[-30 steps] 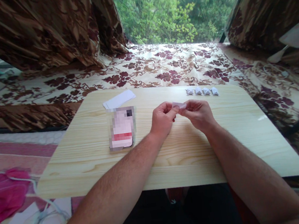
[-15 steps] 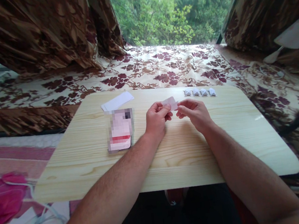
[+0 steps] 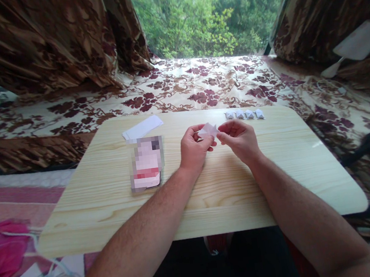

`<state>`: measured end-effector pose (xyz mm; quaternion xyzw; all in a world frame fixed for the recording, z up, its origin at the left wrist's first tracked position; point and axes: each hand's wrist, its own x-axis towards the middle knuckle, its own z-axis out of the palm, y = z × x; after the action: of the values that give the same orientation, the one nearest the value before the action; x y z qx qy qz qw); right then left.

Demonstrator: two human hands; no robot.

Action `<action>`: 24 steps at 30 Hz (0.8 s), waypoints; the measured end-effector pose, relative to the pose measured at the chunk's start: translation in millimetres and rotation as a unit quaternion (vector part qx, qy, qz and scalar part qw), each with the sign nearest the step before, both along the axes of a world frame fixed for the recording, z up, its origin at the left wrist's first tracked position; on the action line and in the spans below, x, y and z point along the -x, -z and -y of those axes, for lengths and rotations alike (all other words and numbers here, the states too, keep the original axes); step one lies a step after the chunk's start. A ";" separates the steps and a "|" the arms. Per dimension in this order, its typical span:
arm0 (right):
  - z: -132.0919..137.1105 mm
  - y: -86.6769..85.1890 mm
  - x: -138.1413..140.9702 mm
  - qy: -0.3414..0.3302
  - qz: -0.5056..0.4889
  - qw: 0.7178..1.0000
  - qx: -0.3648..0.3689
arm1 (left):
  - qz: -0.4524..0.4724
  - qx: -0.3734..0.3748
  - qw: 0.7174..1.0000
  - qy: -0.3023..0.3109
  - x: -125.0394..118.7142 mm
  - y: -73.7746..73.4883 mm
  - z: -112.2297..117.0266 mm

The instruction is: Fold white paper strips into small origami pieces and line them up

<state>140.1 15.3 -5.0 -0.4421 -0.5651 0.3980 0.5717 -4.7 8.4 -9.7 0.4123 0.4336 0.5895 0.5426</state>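
Note:
A small piece of folded white paper (image 3: 208, 130) is held above the middle of the table between my two hands. My left hand (image 3: 195, 144) pinches it from the left, thumb on top and fingers underneath. On the other side, my right hand (image 3: 237, 134) has thumb and forefinger closed on the paper's right edge. Just beyond my right hand, several small folded white paper shapes (image 3: 250, 114) stand in a row near the far edge. To the left of my left hand lies a phone (image 3: 146, 161), its surface mostly blurred out.
White paper strips (image 3: 143, 127) lie at the table's far left corner. The wooden table (image 3: 233, 204) has rounded corners. Past it is a ledge with flowered cloth (image 3: 205, 82). Pink cloth (image 3: 5, 250) and cables lie at lower left, and a white lamp-like object (image 3: 360, 40) stands at right.
The paper between my hands went from a flat piece to one with pointed, raised folds. My right hand has come slightly closer to my left. The whole view has shifted a little.

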 end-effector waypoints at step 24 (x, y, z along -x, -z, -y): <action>6.9 4.0 7.1 0.011 0.081 0.995 -0.060 | -0.047 -0.003 0.998 -0.032 1.4 4.4 -3.1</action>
<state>133.1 8.3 -9.0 -0.4436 -0.6277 0.3202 0.5538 -6.2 11.4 -14.1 0.4275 0.4698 0.5875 0.5013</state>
